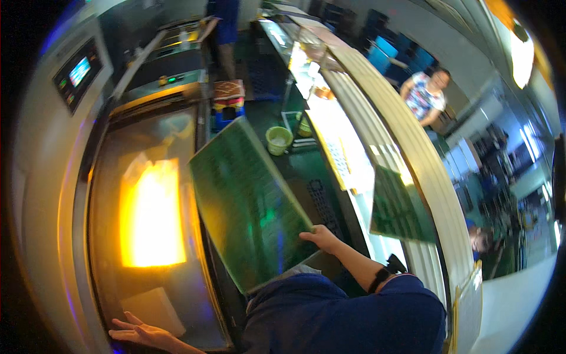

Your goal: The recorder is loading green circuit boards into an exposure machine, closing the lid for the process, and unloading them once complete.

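Note:
My right hand (320, 238) grips the corner of a large, thin green panel (247, 206), see-through with faint rows of marks. The panel hangs tilted in front of my body, between the machine on the left and the bench on the right. Over the near end of the machine's framed glass bed (106, 259) my left hand (140, 331) is open, fingers spread, holding nothing. Whether it touches the bed I cannot tell. Beside it shows a pale rectangular patch (156, 310). A bright yellow glow (153, 218) fills the bed's middle.
A control screen (79, 72) is on the machine's left wall. To the right runs a lit bench (339, 138) with another green shape (398, 206) at its edge. A green bucket (278, 140) and stacked crates (229, 100) stand ahead. Other people (425, 97) are farther off.

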The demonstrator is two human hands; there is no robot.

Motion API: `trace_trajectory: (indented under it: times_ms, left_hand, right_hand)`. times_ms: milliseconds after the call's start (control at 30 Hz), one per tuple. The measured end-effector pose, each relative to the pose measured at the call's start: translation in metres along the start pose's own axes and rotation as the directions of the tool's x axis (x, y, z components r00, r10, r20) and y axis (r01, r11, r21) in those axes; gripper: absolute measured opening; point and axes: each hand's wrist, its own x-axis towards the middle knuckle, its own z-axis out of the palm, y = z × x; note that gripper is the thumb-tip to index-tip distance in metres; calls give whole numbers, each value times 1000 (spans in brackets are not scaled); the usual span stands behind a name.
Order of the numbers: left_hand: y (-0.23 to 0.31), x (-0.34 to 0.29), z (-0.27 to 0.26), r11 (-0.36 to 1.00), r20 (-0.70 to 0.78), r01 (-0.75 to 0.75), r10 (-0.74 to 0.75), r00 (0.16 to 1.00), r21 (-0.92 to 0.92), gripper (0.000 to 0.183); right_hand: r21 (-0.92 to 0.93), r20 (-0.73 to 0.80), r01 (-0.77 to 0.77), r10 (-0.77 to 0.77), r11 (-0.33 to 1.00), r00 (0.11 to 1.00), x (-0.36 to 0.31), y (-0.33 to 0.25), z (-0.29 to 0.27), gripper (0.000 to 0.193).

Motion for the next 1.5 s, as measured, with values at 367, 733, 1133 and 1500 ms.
trace_trajectory:
  times_ms: [367, 733, 1133, 1500]
  left_hand:
    - [-136, -250, 102, 824, 826, 547, -406, 391, 147, 29]
    - [-12, -376, 231, 736, 848, 463, -525, -72, 494, 54]
    - [14, -369, 293, 770, 784, 224, -501, -366, 597, 49]
    - [12, -356, 378, 808, 858, 355, -322, -401, 470, 46]
  right_hand:
    - [899, -376, 231, 386, 372, 842, -64, 243, -42, 43]
    - [825, -553, 381, 463, 417, 692, -82, 225, -151, 40]
    - [450, -361, 383, -229, 807, 904, -144, 149, -197, 52]
    - [626, -773, 774, 52, -90, 632, -80, 40, -286, 45]
